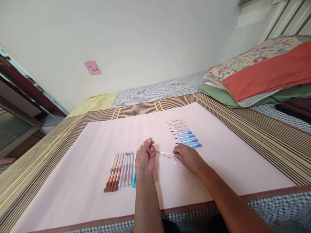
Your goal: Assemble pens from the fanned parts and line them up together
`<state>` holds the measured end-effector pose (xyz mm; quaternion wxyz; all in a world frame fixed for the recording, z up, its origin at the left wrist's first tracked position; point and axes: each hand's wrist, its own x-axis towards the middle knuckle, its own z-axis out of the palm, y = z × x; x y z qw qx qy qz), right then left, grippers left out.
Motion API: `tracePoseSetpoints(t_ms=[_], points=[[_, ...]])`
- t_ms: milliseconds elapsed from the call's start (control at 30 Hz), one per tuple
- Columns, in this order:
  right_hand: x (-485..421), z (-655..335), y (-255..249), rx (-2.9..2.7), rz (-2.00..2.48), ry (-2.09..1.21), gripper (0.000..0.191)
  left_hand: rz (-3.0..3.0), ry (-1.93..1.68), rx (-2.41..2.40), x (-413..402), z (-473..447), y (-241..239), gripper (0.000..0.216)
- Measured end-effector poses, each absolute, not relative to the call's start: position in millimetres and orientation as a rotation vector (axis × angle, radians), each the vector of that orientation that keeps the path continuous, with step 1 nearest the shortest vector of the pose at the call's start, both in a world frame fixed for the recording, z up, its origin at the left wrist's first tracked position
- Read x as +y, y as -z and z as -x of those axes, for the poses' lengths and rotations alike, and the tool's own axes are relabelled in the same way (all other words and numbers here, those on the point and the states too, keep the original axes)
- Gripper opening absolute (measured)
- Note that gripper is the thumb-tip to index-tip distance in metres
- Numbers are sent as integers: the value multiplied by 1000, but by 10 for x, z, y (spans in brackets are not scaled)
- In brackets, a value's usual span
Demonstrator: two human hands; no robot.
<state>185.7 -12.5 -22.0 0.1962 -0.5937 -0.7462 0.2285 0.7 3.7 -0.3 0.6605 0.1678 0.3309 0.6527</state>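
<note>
My left hand (146, 156) is raised over the pink sheet (80, 197), thumb and fingers pinched on a small pale piece, perhaps a pen part; most of it is hidden. My right hand (188, 158) grips the right end of a thin white pen refill (165, 153), whose dark tip points left toward my left hand. Just under the refill lies a clear pen barrel with red markings (170, 158), close to my right fingertips. Beyond my right hand is a column of blue pens (188, 140) and pink-patterned pens (179, 126), dark tips facing left.
Left of my left forearm, brown-ended pens (114, 173), clear pens (126, 170) and a teal pen (133, 176) lie side by side; the forearm partly covers the teal one. A striped mat (225, 129) surrounds the sheet. Folded bedding (264, 74) is piled at right, against the wall (145, 42).
</note>
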Motion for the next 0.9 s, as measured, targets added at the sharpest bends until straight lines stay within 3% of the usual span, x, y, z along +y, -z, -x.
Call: tracePoseSetpoints(t_ms=[233,400,567,900], points=[[-83,-1805,252,-2044,1702,-464,16,-373,-1466,790,34,-29,4,25],[-79,-1919,227,-1560,1431,-723,4,-470,-1470,805,15,-33,-9,31],[-114,-1989,171,-1277,1173,-921,16,-550,-1456,834,9,-44,-15,36],[-178,-2021,84,-1245,1129,-855,20,-643,-1420,925,8,-40,26,33]])
